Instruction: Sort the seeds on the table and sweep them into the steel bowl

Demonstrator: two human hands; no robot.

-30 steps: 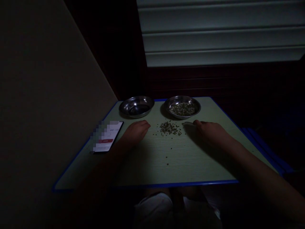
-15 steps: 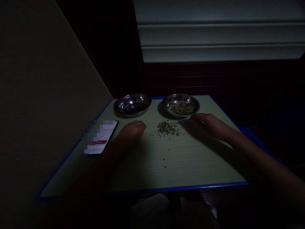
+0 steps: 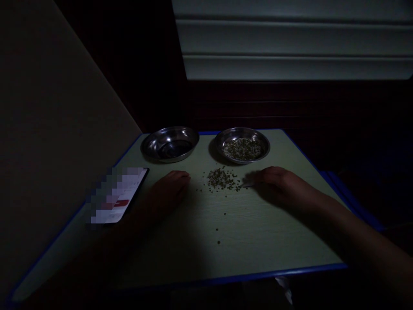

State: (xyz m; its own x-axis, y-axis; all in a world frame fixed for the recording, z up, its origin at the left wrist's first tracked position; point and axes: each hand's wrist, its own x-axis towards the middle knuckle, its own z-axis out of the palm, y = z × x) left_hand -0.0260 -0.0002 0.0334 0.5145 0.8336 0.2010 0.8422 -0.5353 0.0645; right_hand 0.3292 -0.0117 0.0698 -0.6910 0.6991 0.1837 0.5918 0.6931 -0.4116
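My right hand [image 3: 277, 178] pinches a thin, pale pointed tool that looks like tweezers [image 3: 248, 184]. The tool's tip reaches the right edge of a loose pile of small dark green beans [image 3: 222, 179] on the table. Left of the pile, my left hand [image 3: 172, 185] rests on the tabletop with its fingers curled in, and nothing shows in it. A steel bowl [image 3: 242, 159] behind the pile holds a mix of green beans and white grains [image 3: 243, 148]. The second steel bowl [image 3: 171, 157], at the back left, shows a dark, bare bottom.
A phone [image 3: 127, 196] with a lit, partly blurred screen lies by the left edge of the pale green table [image 3: 258, 241]. Several stray beans lie nearer me. A wall [image 3: 64, 129] borders the left side, and a dark wooden panel stands behind. The light is dim.
My right hand has moved from beside the right bowl's rim toward me, and the tool's tip is now at the pile's edge. My left hand stays resting. The view has shifted slightly.
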